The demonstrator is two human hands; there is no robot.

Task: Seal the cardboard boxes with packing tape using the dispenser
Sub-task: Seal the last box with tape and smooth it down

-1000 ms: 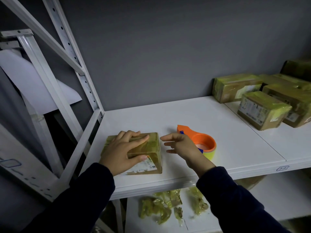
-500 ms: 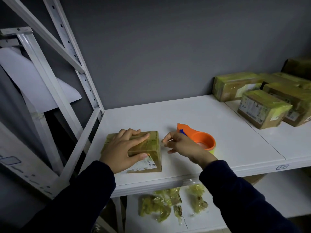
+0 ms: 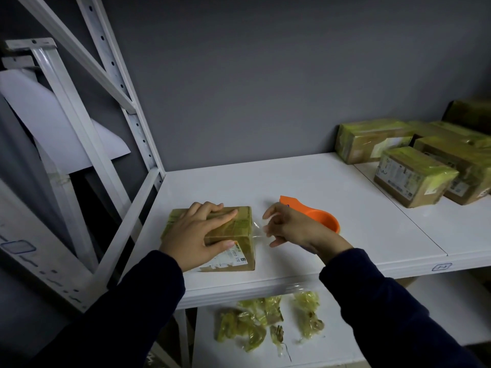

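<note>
The small cardboard box (image 3: 240, 224) sits flat near the front left corner of the white shelf (image 3: 265, 181), a little back from the front edge, with a torn white label (image 3: 233, 259) on its near side. Yellowish tape already bands its top. The left grip (image 3: 196, 235) lies released on the box, palm down, with straight fingers spread across the top and the thumb along the near upper edge, pressing it to the shelf. A strip of clear tape (image 3: 259, 232) stretches from the right side of the box to the right grip (image 3: 295, 227), which is clenched on the strip's free end with curled fingers, just beside the box. The orange tape dispenser (image 3: 318, 217) lies on the shelf right behind that grip, its pointed end towards the box. Whether it touches the hand cannot be told. Both arms wear dark sleeves.

Well apart, at the back right corner of the shelf, stands a cluster of taped boxes (image 3: 414, 176), wrapped in yellow-green tape and close together. On the lower shelf (image 3: 451, 301), below the front edge, lie crumpled tape scraps (image 3: 255, 325). At the shelf's left edge rises a white perforated rack upright (image 3: 132, 107) with slanted braces. A white sheet (image 3: 39, 115) hangs behind it. A grey wall (image 3: 265, 75) closes off the back.
</note>
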